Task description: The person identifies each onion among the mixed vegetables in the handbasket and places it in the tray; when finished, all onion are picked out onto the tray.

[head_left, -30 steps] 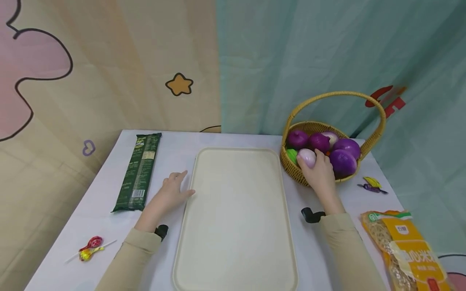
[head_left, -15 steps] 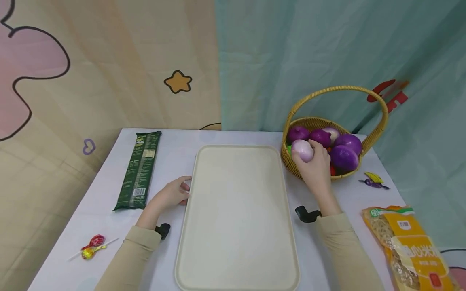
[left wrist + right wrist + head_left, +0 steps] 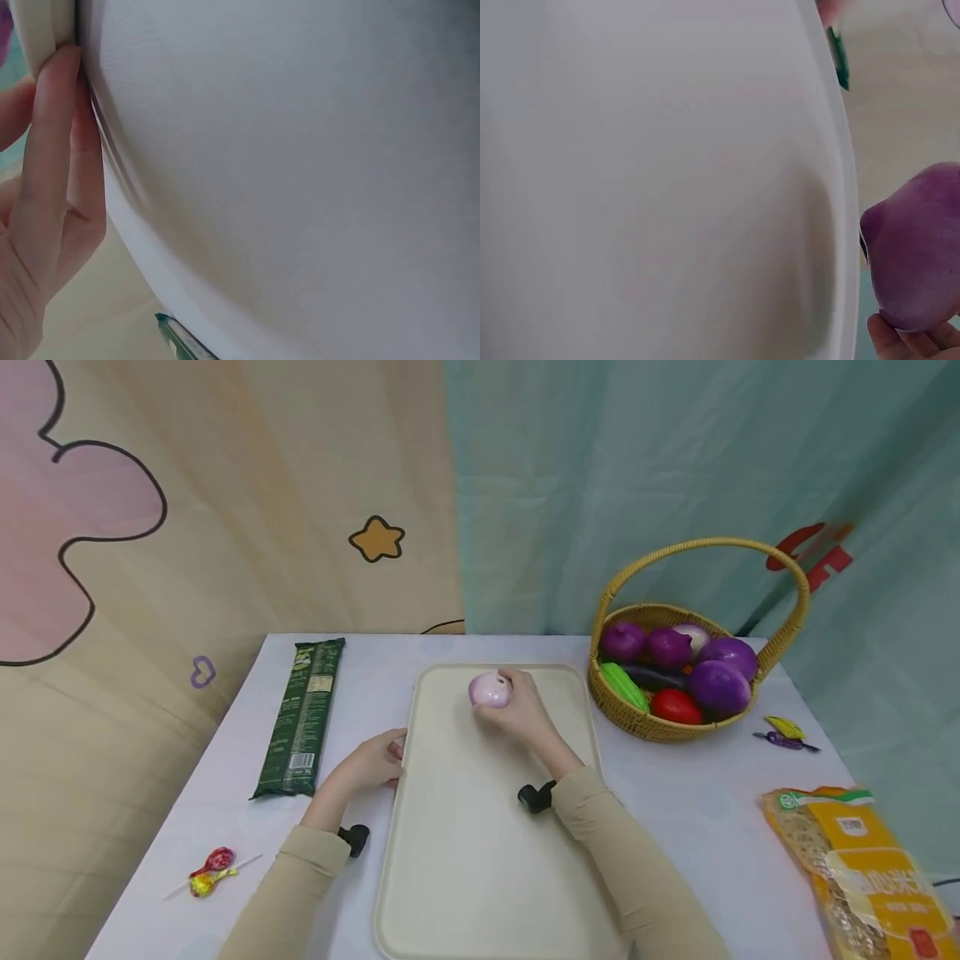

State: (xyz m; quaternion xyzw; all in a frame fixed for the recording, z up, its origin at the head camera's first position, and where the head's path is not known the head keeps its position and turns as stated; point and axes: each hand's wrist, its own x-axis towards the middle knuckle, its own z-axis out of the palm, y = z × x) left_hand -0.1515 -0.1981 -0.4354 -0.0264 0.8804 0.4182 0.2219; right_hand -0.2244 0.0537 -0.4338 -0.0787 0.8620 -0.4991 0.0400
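My right hand (image 3: 517,706) pinches a pale purple onion (image 3: 491,690), holding it over the far part of the cream tray (image 3: 480,827). In the right wrist view, the onion (image 3: 919,251) shows beyond the tray's rim (image 3: 846,225), with fingertips (image 3: 889,337) at its lower end. At the tray's left edge, my left hand (image 3: 369,762) grips the rim. The left wrist view shows the left fingers (image 3: 52,142) bent against that rim. A wicker basket (image 3: 637,727) at the back right holds purple onions (image 3: 669,648), a dark eggplant (image 3: 654,677), a red tomato (image 3: 677,706) and a green ridged vegetable (image 3: 624,685).
A long green packet (image 3: 300,718) lies left of the tray. Two lollipops (image 3: 213,870) sit at the front left. Small wrapped candies (image 3: 786,735) lie right of the basket, with an orange noodle bag (image 3: 862,868) nearer. A curtain (image 3: 525,502) hangs behind the table.
My right hand has lifted the pale onion out of the basket and carried it left over the tray. My left hand has closed onto the tray's left edge.
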